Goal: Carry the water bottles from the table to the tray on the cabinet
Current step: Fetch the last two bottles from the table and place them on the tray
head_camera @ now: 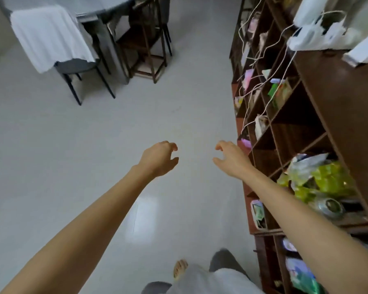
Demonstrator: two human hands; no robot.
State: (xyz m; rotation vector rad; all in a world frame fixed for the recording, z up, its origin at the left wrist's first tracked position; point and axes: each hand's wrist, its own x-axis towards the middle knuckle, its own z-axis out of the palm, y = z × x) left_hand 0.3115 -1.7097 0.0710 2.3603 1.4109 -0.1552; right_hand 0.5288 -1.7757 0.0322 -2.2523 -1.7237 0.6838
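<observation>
My left hand and my right hand are held out in front of me over the pale floor, a short gap between them. Both are empty, with fingers curled loosely and apart. The grey round table stands far ahead at the top left. The brown cabinet runs along my right side, its top showing at the upper right. No water bottle and no tray can be made out in this view.
A chair draped with a white cloth stands by the table, next to a brown wooden stand. The cabinet's cubbyholes hold packets, green bags and white cables. White bags lie on its top. Pale floor stretches between me and the table.
</observation>
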